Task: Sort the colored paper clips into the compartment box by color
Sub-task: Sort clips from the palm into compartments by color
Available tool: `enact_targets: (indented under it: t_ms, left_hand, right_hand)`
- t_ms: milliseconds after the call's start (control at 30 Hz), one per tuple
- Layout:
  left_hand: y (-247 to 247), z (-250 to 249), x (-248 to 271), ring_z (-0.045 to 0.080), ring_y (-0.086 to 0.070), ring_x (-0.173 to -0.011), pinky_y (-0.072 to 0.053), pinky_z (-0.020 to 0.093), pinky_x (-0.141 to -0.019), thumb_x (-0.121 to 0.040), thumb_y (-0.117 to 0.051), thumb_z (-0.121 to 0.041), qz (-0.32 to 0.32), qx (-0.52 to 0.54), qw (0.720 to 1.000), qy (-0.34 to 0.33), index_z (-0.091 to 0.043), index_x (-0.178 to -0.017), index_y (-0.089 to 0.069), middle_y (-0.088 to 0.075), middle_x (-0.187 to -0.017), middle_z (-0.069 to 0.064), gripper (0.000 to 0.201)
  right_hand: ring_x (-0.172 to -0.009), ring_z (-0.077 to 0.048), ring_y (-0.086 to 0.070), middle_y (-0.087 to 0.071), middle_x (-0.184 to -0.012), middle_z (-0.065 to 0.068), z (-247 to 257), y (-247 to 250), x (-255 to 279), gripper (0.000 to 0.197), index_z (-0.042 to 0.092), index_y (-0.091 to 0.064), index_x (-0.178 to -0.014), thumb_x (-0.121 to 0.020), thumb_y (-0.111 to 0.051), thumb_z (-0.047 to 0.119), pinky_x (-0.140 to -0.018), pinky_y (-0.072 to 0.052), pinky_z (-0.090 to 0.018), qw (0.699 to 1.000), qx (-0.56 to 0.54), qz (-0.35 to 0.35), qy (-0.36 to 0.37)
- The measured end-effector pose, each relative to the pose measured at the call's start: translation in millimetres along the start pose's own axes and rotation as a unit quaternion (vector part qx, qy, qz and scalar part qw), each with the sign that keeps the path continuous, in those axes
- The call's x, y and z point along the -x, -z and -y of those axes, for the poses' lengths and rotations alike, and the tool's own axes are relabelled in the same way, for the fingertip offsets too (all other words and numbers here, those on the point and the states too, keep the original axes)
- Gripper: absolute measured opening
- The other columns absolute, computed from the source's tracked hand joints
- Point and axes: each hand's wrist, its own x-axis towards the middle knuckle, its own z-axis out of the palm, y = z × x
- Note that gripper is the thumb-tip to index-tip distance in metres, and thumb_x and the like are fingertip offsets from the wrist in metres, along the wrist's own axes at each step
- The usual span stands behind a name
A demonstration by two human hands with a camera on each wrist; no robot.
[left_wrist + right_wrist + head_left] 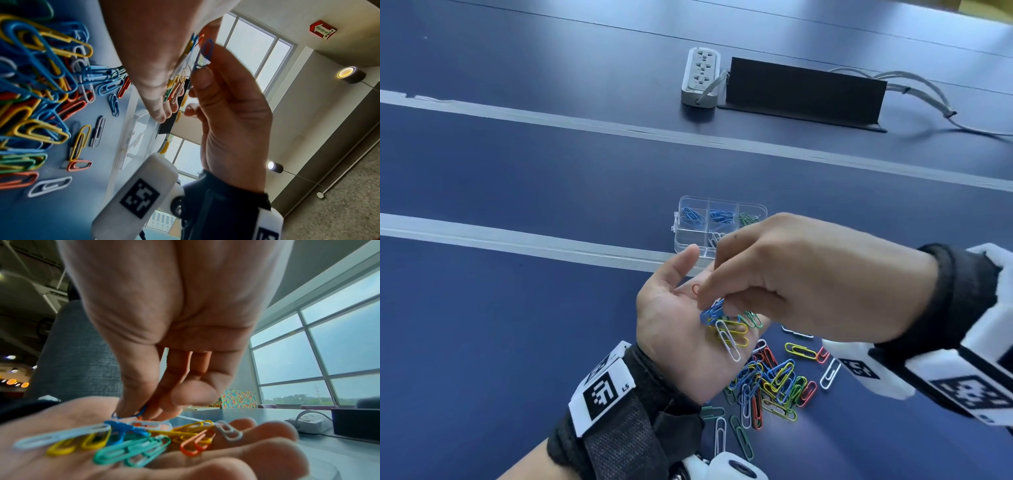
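Observation:
My left hand [671,315] lies palm up above the blue table, carrying a small heap of coloured paper clips [729,330]: white, yellow, green, blue and orange [131,446]. My right hand [705,294] reaches down into that palm, and its thumb and fingertips pinch a blue clip [131,413] at the top of the heap. The clear compartment box [690,236] stands just beyond the hands. Its two back left cells hold blue clips [693,216], its back right cell green ones [748,219], and a front cell white ones. My right hand hides part of the box.
A loose pile of mixed clips [774,380] lies on the table below my hands, with strays around it. Farther back are a white power strip [700,77], a black box [804,90] and grey cables [928,92]. White tape lines [517,236] cross the table.

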Motion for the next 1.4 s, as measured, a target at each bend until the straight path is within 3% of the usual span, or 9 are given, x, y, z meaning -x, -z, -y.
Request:
enact_targets:
  t_ms: [133,267,500,667,733,833,933,1067,1400]
  left_hand:
    - [1.0,-3.3,-0.6,0.022,-0.064,-0.070,-0.037,0.027,-0.075,-0.090,-0.029,-0.036,0.003,-0.001,1.000,0.030,0.003,-0.089,-0.072,-0.067,-0.076,0.014,0.058]
    - [-1.8,0.0,2.8,0.014,-0.043,-0.047,-0.022,0.023,-0.063,-0.081,-0.038,-0.041,-0.051,-0.013,0.998,-0.018,-0.006,-0.055,-0.068,-0.046,-0.049,0.002,0.053]
    - [-1.0,-2.3,2.3,0.016,-0.046,-0.041,-0.034,0.025,-0.066,-0.082,-0.039,-0.040,-0.056,-0.026,0.998,-0.016,-0.005,-0.054,-0.062,-0.047,-0.048,0.004,0.051]
    - [9.4,-7.4,0.0,0.028,-0.065,-0.064,-0.049,0.029,-0.070,-0.091,-0.031,-0.043,0.002,0.012,1.000,0.025,0.007,-0.077,-0.070,-0.065,-0.066,0.017,0.065]
    - [7.4,-7.0,1.8,0.031,-0.065,-0.071,-0.048,0.033,-0.074,-0.092,-0.028,-0.043,0.014,-0.003,0.999,0.031,0.009,-0.087,-0.069,-0.066,-0.073,0.020,0.066]
    - [5.0,-4.3,-0.5,0.017,-0.053,-0.048,-0.039,0.023,-0.058,-0.087,-0.035,-0.044,-0.079,-0.061,0.995,-0.001,-0.003,-0.062,-0.069,-0.052,-0.053,0.004,0.058]
    - [2.0,-6.2,0.2,0.014,-0.044,-0.047,-0.033,0.022,-0.059,-0.084,-0.038,-0.043,-0.048,-0.029,0.998,-0.017,-0.006,-0.055,-0.063,-0.045,-0.051,0.002,0.053]
    - [1.2,-4.9,2.3,0.028,-0.060,-0.067,-0.047,0.034,-0.075,-0.093,-0.025,-0.039,0.029,0.003,1.000,-0.001,0.009,-0.083,-0.067,-0.063,-0.073,0.019,0.064]
    - [7.6,-7.9,0.9,0.015,-0.060,-0.059,-0.031,0.024,-0.068,-0.091,-0.020,-0.044,0.056,-0.024,0.998,0.027,-0.001,-0.071,-0.073,-0.067,-0.063,0.006,0.071]
  right_hand:
    - [-0.090,-0.015,-0.057,-0.062,-0.095,0.010,1.9,-2.4,-2.4,0.026,0.042,-0.064,-0.105,-0.082,-0.056,0.031,-0.069,-0.051,-0.038,0.999,0.012,0.039,-0.005]
    - [-0.088,-0.011,-0.056,-0.060,-0.093,0.013,0.7,-5.3,-3.5,0.017,0.037,-0.067,-0.097,-0.083,-0.058,0.034,-0.069,-0.048,-0.032,0.999,0.014,0.025,-0.023]
    - [-0.082,-0.008,-0.051,-0.054,-0.090,0.015,-0.7,-7.4,-6.1,0.016,0.034,-0.067,-0.095,-0.084,-0.057,0.035,-0.070,-0.050,-0.041,0.999,-0.014,0.002,-0.048]
    - [-0.094,-0.010,-0.054,-0.057,-0.099,0.015,0.3,-6.8,-5.9,0.018,0.039,-0.064,-0.103,-0.086,-0.056,0.040,-0.073,-0.050,-0.039,0.998,0.015,0.020,-0.052]
    - [-0.095,-0.011,-0.054,-0.056,-0.099,0.015,0.9,-7.2,-5.7,0.017,0.039,-0.064,-0.101,-0.087,-0.056,0.040,-0.073,-0.050,-0.038,0.998,0.023,0.019,-0.053]
    - [-0.091,-0.014,-0.055,-0.057,-0.094,0.013,1.3,-8.9,-5.4,0.013,0.034,-0.065,-0.096,-0.086,-0.056,0.037,-0.071,-0.050,-0.040,0.999,0.008,0.011,-0.045]
    - [-0.080,-0.010,-0.052,-0.054,-0.087,0.014,-1.1,-9.1,-7.4,0.017,0.033,-0.064,-0.094,-0.083,-0.052,0.039,-0.068,-0.049,-0.039,0.999,-0.016,-0.002,-0.044]
    - [-0.068,-0.003,-0.042,-0.060,-0.082,0.014,-5.1,-3.4,-7.1,0.014,0.030,-0.065,-0.089,-0.081,-0.055,0.035,-0.065,-0.046,-0.029,0.998,-0.032,-0.031,-0.051]
    - [-0.100,-0.013,-0.054,-0.058,-0.104,0.014,2.5,-5.5,-9.1,0.021,0.040,-0.060,-0.107,-0.088,-0.052,0.035,-0.073,-0.050,-0.037,0.997,0.054,0.036,-0.037]
